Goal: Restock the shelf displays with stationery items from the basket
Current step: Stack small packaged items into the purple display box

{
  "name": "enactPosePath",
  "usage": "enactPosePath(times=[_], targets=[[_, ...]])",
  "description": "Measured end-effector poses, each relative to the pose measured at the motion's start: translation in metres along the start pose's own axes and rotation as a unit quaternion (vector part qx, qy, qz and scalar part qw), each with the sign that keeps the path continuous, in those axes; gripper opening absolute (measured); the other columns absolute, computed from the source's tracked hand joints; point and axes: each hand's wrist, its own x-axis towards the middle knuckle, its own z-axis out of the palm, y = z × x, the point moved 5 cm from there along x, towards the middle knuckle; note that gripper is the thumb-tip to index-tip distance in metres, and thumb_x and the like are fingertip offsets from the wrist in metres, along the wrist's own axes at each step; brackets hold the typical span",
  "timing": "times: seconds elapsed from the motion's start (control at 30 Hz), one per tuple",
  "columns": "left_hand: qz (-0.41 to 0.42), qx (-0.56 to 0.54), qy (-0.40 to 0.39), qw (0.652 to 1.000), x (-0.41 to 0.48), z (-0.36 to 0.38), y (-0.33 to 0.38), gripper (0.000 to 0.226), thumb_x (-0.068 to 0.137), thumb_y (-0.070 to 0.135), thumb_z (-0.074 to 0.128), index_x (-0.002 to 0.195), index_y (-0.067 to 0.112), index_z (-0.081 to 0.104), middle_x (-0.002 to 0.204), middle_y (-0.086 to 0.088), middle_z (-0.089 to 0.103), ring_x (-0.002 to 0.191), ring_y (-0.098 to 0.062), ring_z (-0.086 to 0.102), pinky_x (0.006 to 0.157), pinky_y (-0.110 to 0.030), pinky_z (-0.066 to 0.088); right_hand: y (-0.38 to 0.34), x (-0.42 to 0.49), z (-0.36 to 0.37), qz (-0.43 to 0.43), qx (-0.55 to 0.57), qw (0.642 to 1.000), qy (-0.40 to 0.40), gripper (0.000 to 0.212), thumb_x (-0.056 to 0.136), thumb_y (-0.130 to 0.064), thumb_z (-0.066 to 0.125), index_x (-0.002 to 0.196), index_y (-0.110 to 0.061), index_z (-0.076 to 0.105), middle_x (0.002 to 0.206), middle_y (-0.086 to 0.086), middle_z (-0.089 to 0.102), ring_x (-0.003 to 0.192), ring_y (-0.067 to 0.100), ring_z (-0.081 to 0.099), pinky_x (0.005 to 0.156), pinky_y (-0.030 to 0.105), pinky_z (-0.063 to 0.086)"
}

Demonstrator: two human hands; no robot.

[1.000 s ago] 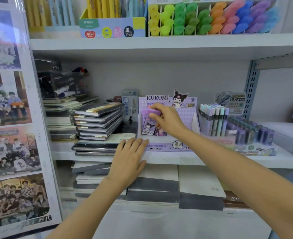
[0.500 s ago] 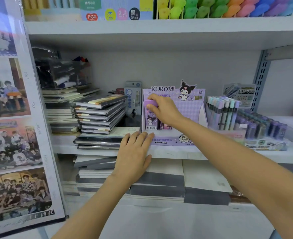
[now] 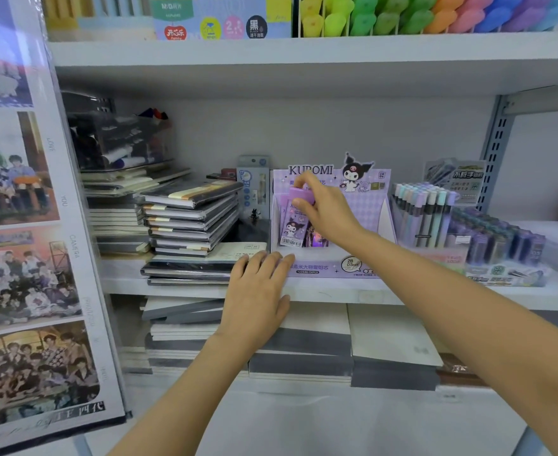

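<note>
Level: bright, even, cool white; only the recesses go dim.
Direction: light falls from above and in front, judging by the shadows.
Shadows: soft band beneath the upper shelf [image 3: 303, 49]; dark pocket behind the notebook stacks [image 3: 188, 218] at left.
Glare: milky sheen on the plastic-covered poster panel [image 3: 24, 225], strongest near its top.
Overexposure: highlighters [image 3: 435, 14] up top look washed out, neon.
Blur: slight smear on the right hand [image 3: 327, 209] and the purple case [image 3: 302, 195] it pinches; display box [image 3: 333, 268] print mostly readable.
Distortion: wide-angle bowing; shelf lines curve, panel leans at the left edge.
</note>
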Motion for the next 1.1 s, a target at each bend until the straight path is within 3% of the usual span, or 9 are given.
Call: enactPosePath(times=[0.1, 0.3, 0.47, 0.57, 0.67, 0.8, 0.87, 1.0, 1.1], targets=[[-0.004, -0.009, 0.004, 1.000, 0.000, -0.001, 0.000, 0.060, 0.088, 0.034, 0.055, 0.144, 0.020, 0.041, 0.140, -0.002, 0.049, 0.131, -0.025, 0.041, 0.112, -0.044, 0.027, 0.007, -0.007, -0.006, 0.005, 0.011, 1.000, 0.017, 0.017, 0.097, -0.016, 0.055, 0.113, -0.011, 0.049, 0.057, -0.008, 0.044, 0.048, 0.010, 0.041, 0.050, 0.025, 0.033], [-0.009, -0.012, 0.005, 1.000, -0.001, -0.002, 0.001, 0.060, 0.086, 0.032, 0.059, 0.142, 0.019, 0.045, 0.136, -0.002, 0.052, 0.128, -0.025, 0.045, 0.110, -0.044, 0.031, 0.001, -0.004, -0.004, -0.017, 0.045, 0.998, 0.048, 0.014, 0.098, -0.018, 0.055, 0.110, -0.015, 0.049, 0.066, -0.013, 0.050, 0.049, 0.000, 0.044, 0.049, 0.011, 0.032], [-0.011, -0.011, 0.005, 1.000, -0.001, -0.002, 0.000, 0.060, 0.085, 0.032, 0.059, 0.142, 0.019, 0.045, 0.136, -0.002, 0.052, 0.129, -0.026, 0.045, 0.111, -0.045, 0.030, 0.012, -0.007, -0.005, -0.019, 0.039, 0.999, -0.001, 0.014, 0.098, -0.019, 0.055, 0.109, -0.016, 0.047, 0.068, 0.011, 0.059, 0.050, 0.021, 0.048, 0.049, 0.026, 0.039], [-0.011, -0.009, 0.008, 1.000, -0.001, -0.002, 0.001, 0.059, 0.085, 0.033, 0.059, 0.141, 0.019, 0.046, 0.136, -0.002, 0.053, 0.128, -0.026, 0.046, 0.111, -0.045, 0.031, 0.012, -0.002, -0.008, -0.032, 0.030, 0.999, -0.023, 0.014, 0.097, -0.020, 0.056, 0.107, -0.014, 0.048, 0.066, 0.009, 0.056, 0.047, 0.013, 0.039, 0.047, 0.017, 0.032], [-0.010, -0.006, 0.008, 1.000, 0.000, -0.001, 0.002, 0.060, 0.087, 0.034, 0.057, 0.143, 0.020, 0.043, 0.138, -0.002, 0.050, 0.130, -0.025, 0.043, 0.112, -0.044, 0.028, 0.001, 0.008, -0.001, -0.043, -0.002, 0.999, -0.032, 0.015, 0.095, -0.017, 0.059, 0.107, -0.009, 0.052, 0.064, -0.003, 0.051, 0.053, 0.010, 0.041, 0.054, 0.025, 0.034], [-0.007, 0.000, 0.004, 1.000, -0.001, 0.000, 0.001, 0.060, 0.089, 0.036, 0.053, 0.146, 0.021, 0.038, 0.141, -0.001, 0.047, 0.133, -0.024, 0.039, 0.113, -0.042, 0.024, -0.014, 0.014, 0.015, -0.067, -0.059, 0.996, -0.030, 0.017, 0.094, -0.016, 0.060, 0.110, -0.010, 0.056, 0.099, 0.006, 0.060, 0.074, 0.017, 0.046, 0.071, 0.031, 0.040], [-0.007, -0.001, 0.000, 1.000, -0.001, 0.001, 0.000, 0.061, 0.091, 0.037, 0.051, 0.147, 0.022, 0.034, 0.144, 0.000, 0.043, 0.135, -0.023, 0.036, 0.114, -0.042, 0.021, -0.011, 0.013, 0.013, -0.072, -0.065, 0.995, -0.023, 0.019, 0.094, -0.016, 0.060, 0.111, -0.009, 0.057, 0.106, 0.008, 0.061, 0.076, 0.016, 0.046, 0.074, 0.031, 0.042], [-0.005, 0.002, -0.002, 1.000, 0.000, 0.002, -0.001, 0.061, 0.092, 0.038, 0.048, 0.149, 0.023, 0.030, 0.146, 0.001, 0.039, 0.136, -0.023, 0.033, 0.115, -0.042, 0.019, 0.006, 0.008, -0.002, -0.062, -0.006, 0.998, -0.020, 0.020, 0.093, -0.017, 0.063, 0.109, -0.005, 0.058, 0.106, 0.001, 0.065, 0.070, -0.009, 0.045, 0.065, 0.004, 0.031], [-0.008, -0.003, -0.004, 1.000, 0.000, 0.001, 0.000, 0.061, 0.091, 0.037, 0.051, 0.147, 0.022, 0.034, 0.144, 0.000, 0.042, 0.135, -0.024, 0.035, 0.114, -0.043, 0.021, 0.005, 0.006, -0.003, -0.066, -0.005, 0.998, -0.024, 0.020, 0.093, -0.017, 0.063, 0.109, -0.005, 0.060, 0.104, 0.001, 0.065, 0.070, -0.011, 0.046, 0.064, 0.006, 0.032]])
